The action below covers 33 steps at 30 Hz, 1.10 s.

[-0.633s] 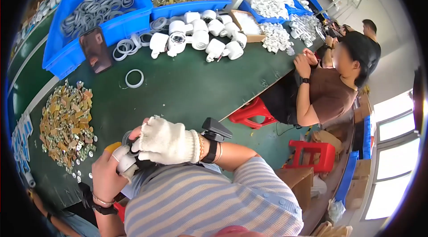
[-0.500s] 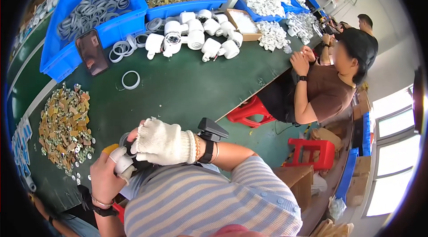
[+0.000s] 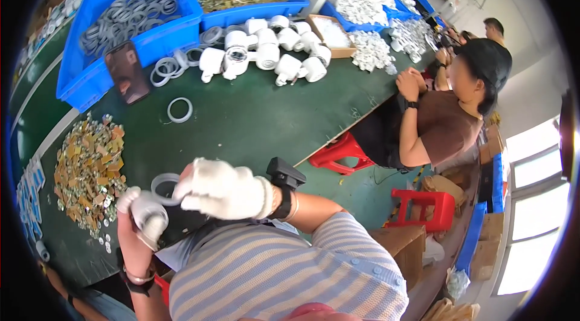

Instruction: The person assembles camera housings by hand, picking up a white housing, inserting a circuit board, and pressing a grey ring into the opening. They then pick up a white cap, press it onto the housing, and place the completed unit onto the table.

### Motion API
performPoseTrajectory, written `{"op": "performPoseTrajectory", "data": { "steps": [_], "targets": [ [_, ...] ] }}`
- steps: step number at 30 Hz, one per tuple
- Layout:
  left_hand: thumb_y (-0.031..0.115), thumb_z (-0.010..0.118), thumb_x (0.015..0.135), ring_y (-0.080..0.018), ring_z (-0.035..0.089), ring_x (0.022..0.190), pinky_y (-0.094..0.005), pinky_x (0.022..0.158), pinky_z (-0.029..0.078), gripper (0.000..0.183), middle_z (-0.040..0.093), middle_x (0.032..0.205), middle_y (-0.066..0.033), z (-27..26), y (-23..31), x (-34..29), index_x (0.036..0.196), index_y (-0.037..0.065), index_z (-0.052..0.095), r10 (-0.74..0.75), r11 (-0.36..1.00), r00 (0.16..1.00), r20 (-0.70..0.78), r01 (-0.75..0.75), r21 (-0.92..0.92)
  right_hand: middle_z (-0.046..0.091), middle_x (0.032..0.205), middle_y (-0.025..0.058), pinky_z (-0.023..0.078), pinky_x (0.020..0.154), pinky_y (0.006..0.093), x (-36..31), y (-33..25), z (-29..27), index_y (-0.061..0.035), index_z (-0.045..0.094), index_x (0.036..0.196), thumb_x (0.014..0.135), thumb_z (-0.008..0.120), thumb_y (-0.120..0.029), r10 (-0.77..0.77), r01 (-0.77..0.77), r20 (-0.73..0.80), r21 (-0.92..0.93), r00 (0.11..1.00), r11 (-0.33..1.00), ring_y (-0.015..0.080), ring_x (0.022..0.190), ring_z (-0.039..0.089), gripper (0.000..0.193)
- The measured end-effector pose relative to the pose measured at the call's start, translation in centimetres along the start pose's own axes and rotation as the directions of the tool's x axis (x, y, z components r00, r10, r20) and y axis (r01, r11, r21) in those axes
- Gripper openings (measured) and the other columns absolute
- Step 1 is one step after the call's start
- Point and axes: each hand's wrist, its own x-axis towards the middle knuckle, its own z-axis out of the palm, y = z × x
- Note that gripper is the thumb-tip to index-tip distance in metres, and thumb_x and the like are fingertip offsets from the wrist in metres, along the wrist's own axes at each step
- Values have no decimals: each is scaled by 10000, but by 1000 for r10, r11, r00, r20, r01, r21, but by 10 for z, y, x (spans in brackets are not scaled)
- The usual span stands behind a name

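My left hand, with whitish coverings on its fingertips, grips a white round plastic housing near the table's front edge. Its open round end tilts up toward me. In my right hand, which wears a white knitted glove, a grey ring is pinched at its right edge. The ring stands just up and right of the housing; whether they touch I cannot tell. Another pale ring lies alone on the green table.
Left of my hands spreads a pile of small tan and green circuit boards. Behind are a blue bin of grey rings, a phone leaning on it, and several white housings. A co-worker sits at the right.
The ring in my right hand has come up and away from the housing. My left hand has shifted slightly left and turned the housing, so its open end shows more.
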Motion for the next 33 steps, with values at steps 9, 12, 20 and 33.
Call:
{"op": "performPoseTrajectory", "data": {
  "steps": [9, 12, 20, 33],
  "targets": [
    [410, 561, 1089, -310, 621, 1278, -470, 940, 603, 673, 506, 1505, -129, 36, -11, -10, 1652, 201, 258, -224, 493, 917, 330, 399, -773, 727, 1075, 134, 573, 826, 312, -7, -1, -4, 42, 659, 1217, 1026, 666, -89, 535, -612, 302, 465, 789, 639, 179, 914, 702, 232],
    [308, 559, 1108, -181, 647, 1134, -412, 927, 602, 627, 526, 1449, -79, 42, 1, -8, 1647, 206, 256, -246, 334, 907, 341, 410, -849, 729, 1093, 161, 609, 820, 330, -9, 0, -7, 70, 670, 1174, 979, 714, -48, 474, -543, 280, 277, 835, 792, 207, 906, 724, 232],
    [-25, 802, 868, -220, 540, 1357, -396, 1067, 533, 1090, 383, 1609, -72, 36, -9, -16, 1690, 238, 135, -118, 440, 944, 307, 327, -837, 734, 1058, 172, 622, 825, 337, -4, -11, 8, 78, 660, 1171, 947, 742, -26, 420, -459, 190, 292, 888, 839, 219, 924, 738, 260],
    [-131, 802, 834, -244, 432, 1481, -430, 1170, 450, 1156, 322, 1655, -79, 40, -12, -22, 1688, 260, 128, -57, 609, 969, 242, 226, -760, 725, 1053, 159, 609, 781, 323, -2, -16, -1, 40, 663, 1164, 956, 745, -34, 351, -391, 229, 164, 908, 905, 203, 903, 735, 236]
  ]
}}
